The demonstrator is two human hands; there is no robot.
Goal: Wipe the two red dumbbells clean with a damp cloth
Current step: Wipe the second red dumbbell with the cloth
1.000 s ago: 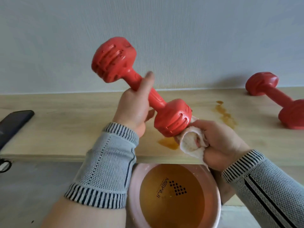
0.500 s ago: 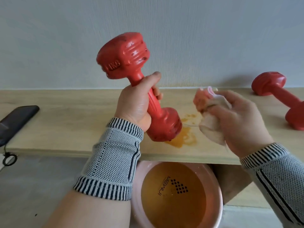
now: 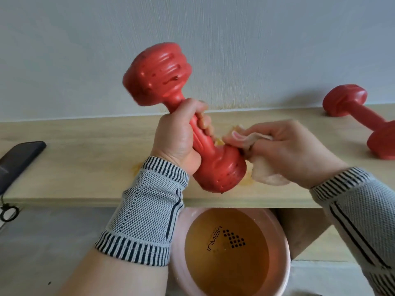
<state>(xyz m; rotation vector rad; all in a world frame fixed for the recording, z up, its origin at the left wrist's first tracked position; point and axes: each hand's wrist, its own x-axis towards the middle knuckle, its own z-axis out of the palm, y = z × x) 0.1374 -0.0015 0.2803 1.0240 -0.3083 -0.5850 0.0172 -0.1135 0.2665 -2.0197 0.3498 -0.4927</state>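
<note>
Nearest, a round pink plastic basin (image 3: 284, 242) of amber water sits below the pale wooden shelf (image 3: 85, 159). Above it, the left hand (image 3: 179, 137) wraps its fingers round the handle of a red plastic dumbbell (image 3: 215, 165), held tilted. The right hand (image 3: 286, 150), which half a second ago was apart, now presses a bunched off-white damp cloth (image 3: 265, 175) (pinched in curled fingers) against the lower head. Beyond the right fingers, a second red dumbbell (image 3: 359, 116) lies on the shelf.

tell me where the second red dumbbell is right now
In the head view the second red plastic dumbbell lies untouched at the far right of the pale wooden shelf, against the grey wall.
</note>
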